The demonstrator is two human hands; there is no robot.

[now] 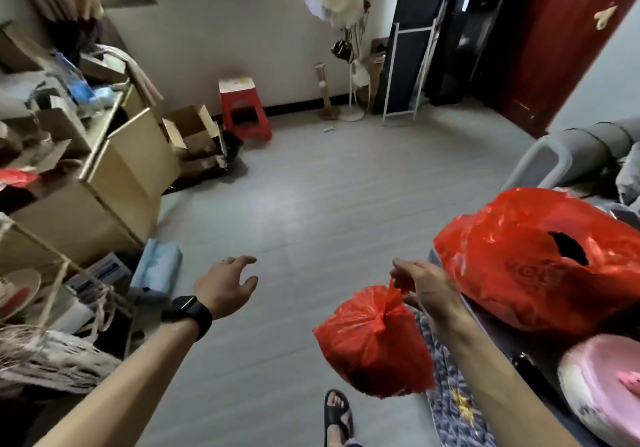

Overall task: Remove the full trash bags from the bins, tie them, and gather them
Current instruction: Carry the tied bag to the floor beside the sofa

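Note:
A small red trash bag (pixel 375 342), knotted at its top, hangs in the air at lower middle right. My right hand (pixel 427 289) pinches its knotted neck from above. A larger red bag (pixel 526 263) with a dark hole in its side lies to the right on a bed-like surface. My left hand (pixel 225 287), with a black watch on the wrist, hovers over the grey floor with fingers spread and holds nothing.
Cardboard boxes (pixel 114 183) and a cluttered desk fill the left side. A red stool (pixel 244 108) stands by the far wall, a coat stand (pixel 349 65) and mirror frame beyond. The grey floor (pixel 329 183) stretches through the middle. My sandalled foot (pixel 337 415) is at the bottom.

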